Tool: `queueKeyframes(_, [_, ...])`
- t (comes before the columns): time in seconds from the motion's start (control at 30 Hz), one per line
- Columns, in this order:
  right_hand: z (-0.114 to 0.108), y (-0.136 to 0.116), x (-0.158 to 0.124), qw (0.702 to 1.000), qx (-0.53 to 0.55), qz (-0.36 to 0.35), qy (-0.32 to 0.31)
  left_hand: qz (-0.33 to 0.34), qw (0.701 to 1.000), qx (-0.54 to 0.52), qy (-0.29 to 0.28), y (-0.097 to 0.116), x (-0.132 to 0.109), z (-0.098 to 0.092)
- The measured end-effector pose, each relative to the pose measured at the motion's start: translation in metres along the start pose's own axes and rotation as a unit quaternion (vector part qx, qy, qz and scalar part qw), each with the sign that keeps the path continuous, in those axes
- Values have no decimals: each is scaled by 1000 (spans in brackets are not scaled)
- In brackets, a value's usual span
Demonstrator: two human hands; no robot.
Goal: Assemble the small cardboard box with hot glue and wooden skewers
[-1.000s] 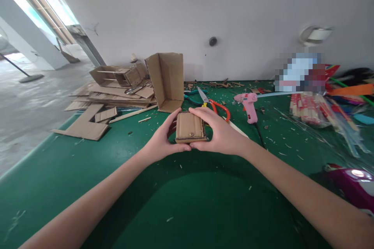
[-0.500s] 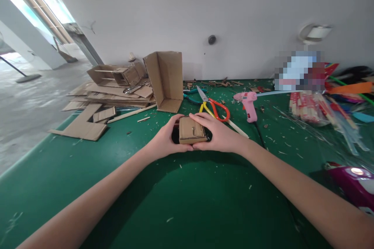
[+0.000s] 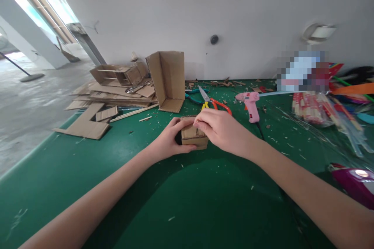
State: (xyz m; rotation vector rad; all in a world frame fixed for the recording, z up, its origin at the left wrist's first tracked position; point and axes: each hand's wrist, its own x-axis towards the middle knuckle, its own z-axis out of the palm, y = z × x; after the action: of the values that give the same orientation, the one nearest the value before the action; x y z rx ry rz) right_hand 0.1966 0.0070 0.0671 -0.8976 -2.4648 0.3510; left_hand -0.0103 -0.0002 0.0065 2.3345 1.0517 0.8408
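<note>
- While the left hand (image 3: 167, 142) keeps its grip as it was one second ago, curled around the left side of the small cardboard box (image 3: 193, 138) with the thumb on the near edge, the box now sits lower, near the green table (image 3: 187, 202), just in front of the person.
- The box's broad face, which was open to the camera before, is now mostly covered.
- The right hand (image 3: 224, 130) has left the right side of the box and come over its top. It is half closed, with the fingertips bunched on the upper edge; whether they also pinch something small cannot be told.
- By this judgement, the work passes from holding and looking to fine handling at the top of the box, with the left hand as support.
- Counted from the left: one pile of flat cardboard pieces (image 3: 111, 95), one upright open carton (image 3: 168, 79), one small box, one pair of scissors (image 3: 215, 103), one pink glue gun (image 3: 251, 105), one wrapped bundle of sticks (image 3: 311, 107).
</note>
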Motion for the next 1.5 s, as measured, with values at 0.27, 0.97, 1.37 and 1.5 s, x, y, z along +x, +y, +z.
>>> queueKeyframes(0.27, [-33, -16, 0, 973, 26, -1, 229, -32, 999, -14, 3, -2, -3, 3])
queueKeyframes(0.97, [-43, -23, -4, 936, 306, 26, 170, -298, 940, -145, 77, 35, 8, -25])
queueKeyframes(1.37, [-17, -2, 1, 946, 270, 37, 173, -68, 991, -106, -39, 0, -14, -24])
queueKeyframes(1.5, [-13, 5, 4, 952, 255, 37, 167, -86, 985, -149, -13, -2, -10, -12])
